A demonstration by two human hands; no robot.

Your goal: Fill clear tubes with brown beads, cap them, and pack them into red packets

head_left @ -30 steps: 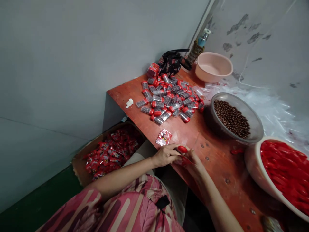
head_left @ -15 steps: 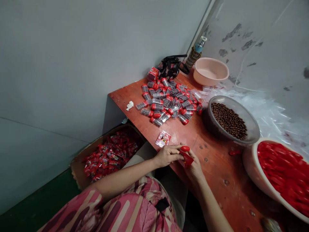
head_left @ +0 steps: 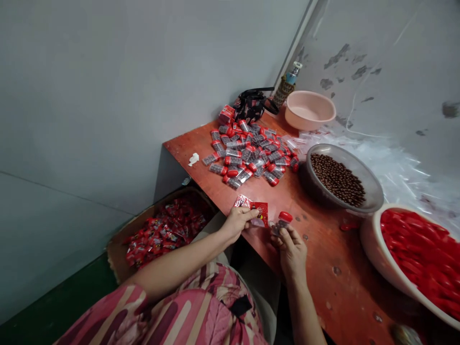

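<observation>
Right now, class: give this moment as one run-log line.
left hand: holding red printed packet | right hand: holding red-capped container | nearby: container pile, bowl of brown balls, basin of red pieces

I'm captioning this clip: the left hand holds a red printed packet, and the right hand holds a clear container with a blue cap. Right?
Not quite: the head view shows a red cap on the clear container in the right hand. The rest stands.
</observation>
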